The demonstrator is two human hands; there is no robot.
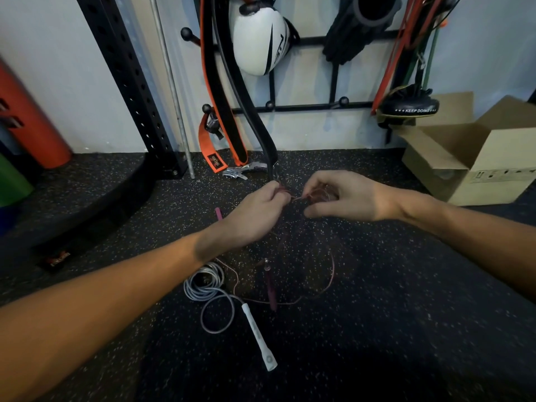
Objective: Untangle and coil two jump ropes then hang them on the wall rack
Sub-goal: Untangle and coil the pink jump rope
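Mid-frame, my left hand (255, 216) pinches the pink rope (270, 288) while my right hand (342, 198) curls round its coil. I'd keep loops even, drawing slack off the floor (406, 285), clear of the grey rope (191, 287) below.

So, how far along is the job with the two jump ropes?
Done: the grey rope lies apparently freed in loose loops on the floor. In hand: the left hand and right hand both pinch the pink rope, working at its tangle. Left: coiling both ropes and hanging them on the wall rack, which holds neither yet.
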